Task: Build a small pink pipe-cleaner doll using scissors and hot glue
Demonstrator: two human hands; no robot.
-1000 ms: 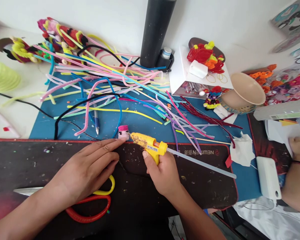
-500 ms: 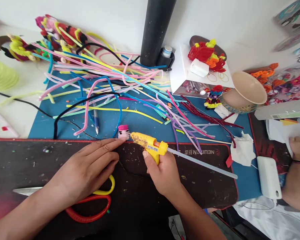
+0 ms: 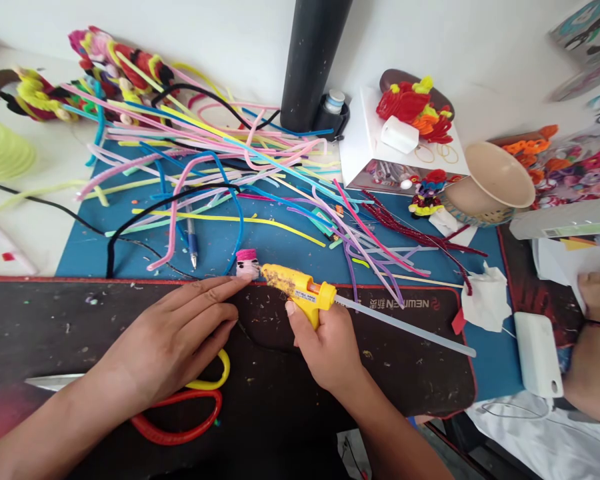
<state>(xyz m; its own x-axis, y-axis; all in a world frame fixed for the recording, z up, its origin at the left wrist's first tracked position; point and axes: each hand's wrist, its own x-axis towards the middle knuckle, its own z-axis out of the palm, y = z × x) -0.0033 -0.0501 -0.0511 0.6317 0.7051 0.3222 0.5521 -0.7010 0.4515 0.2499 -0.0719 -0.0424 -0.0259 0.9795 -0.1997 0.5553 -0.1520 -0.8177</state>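
My right hand is wrapped round the handle of a yellow glue gun, and a long clear glue stick sticks out of its back. The gun's dirty nozzle points left, close beside a small pink-and-white piece with black marks. My left hand has its fingers together, with a fingertip against the lower edge of that piece. Under my left wrist lie scissors with red and yellow handles, partly hidden by the arm.
Many coloured pipe cleaners spread over the blue mat. Behind are a black tube, a white box and a beige bowl. A blue pen lies mid-mat. Another person's arm shows at right.
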